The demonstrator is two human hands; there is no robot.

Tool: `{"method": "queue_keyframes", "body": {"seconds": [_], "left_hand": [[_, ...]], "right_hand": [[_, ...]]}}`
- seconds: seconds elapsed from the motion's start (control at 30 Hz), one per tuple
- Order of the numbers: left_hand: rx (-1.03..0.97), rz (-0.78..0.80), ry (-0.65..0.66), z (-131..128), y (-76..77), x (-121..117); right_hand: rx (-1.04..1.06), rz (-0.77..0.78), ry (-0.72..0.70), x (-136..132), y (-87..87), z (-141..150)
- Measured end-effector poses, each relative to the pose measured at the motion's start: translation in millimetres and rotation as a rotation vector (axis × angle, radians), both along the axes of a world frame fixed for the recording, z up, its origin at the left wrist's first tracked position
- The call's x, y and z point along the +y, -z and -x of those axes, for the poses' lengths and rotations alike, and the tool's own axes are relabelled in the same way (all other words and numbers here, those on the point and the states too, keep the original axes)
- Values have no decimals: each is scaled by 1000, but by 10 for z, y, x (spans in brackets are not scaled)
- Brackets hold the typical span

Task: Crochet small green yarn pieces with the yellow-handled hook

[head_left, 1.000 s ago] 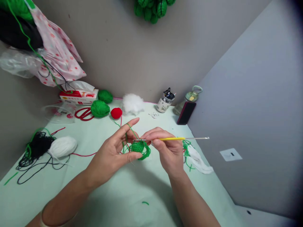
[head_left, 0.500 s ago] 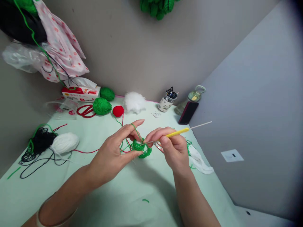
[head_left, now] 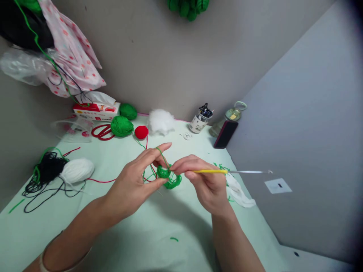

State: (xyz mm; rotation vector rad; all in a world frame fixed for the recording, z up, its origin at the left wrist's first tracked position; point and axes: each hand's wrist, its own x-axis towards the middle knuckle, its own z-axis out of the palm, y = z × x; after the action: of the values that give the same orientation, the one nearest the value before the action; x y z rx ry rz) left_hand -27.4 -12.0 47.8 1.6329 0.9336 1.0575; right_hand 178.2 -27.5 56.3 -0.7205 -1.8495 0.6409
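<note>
Between the thumb and fingers of my left hand (head_left: 136, 179) is a small green crochet piece (head_left: 163, 172), its looser part hanging to the right. A strand of green yarn (head_left: 162, 154) runs over my raised left index finger down to the piece. My right hand (head_left: 205, 185) grips a crochet hook (head_left: 211, 171) with a yellow handle; its metal back end points right, and its working tip is at the green stitches, mostly hidden by my fingers. Behind my left hand lie a red yarn ball (head_left: 141, 132) and green yarn balls (head_left: 121, 126).
White stuffing (head_left: 161, 122), a pen jar (head_left: 200, 119), a bottle (head_left: 232, 114) and a phone (head_left: 226, 134) stand at the back. Red scissors (head_left: 102, 132) lie by a tissue box (head_left: 98, 110). White yarn (head_left: 78, 170) and black yarn (head_left: 51, 168) are left; white fabric (head_left: 239, 192) lies right.
My right hand has turned the hook, so its back end has swung down from pointing up-right to nearly level. My left hand keeps its hold, shifting only slightly.
</note>
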Motion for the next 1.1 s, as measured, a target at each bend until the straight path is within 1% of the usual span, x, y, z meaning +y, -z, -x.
{"method": "queue_keyframes", "body": {"seconds": [0.1, 0.2, 0.3, 0.4, 0.47, 0.53, 0.63, 0.7, 0.8, 0.9, 1.03, 1.1], "left_hand": [[-20, 31, -18, -21, -8, 7], [-98, 137, -47, -52, -30, -4], [-216, 239, -89, -102, -36, -48], [-349, 286, -106, -165, -13, -113], [-451, 338, -62, -197, 1, -150], [-566, 459, 26, -207, 2, -168], [-700, 661, 146, -190, -2, -158], [-739, 718, 182, -173, 0, -140], [-741, 721, 225, -152, 1, -121], [-699, 696, 253, -132, -9, -111], [-649, 668, 222, -103, -17, -84], [-650, 663, 218, -92, -14, -64]], "right_hand": [[-149, -121, 44, 1, -12, 22], [-174, -257, 100, -1, 6, 58], [-254, -395, 229, -34, 61, 96], [-394, -451, 376, -102, 140, 120], [-445, -520, 451, -149, 193, 124], [-456, -598, 493, -182, 236, 125], [-351, -638, 472, -181, 281, 142], [-198, -604, 442, -149, 294, 169], [-1, -469, 394, -91, 278, 216], [112, -337, 318, -55, 227, 235], [252, -98, 203, -24, 157, 219], [313, 3, 176, -9, 128, 204]]}}
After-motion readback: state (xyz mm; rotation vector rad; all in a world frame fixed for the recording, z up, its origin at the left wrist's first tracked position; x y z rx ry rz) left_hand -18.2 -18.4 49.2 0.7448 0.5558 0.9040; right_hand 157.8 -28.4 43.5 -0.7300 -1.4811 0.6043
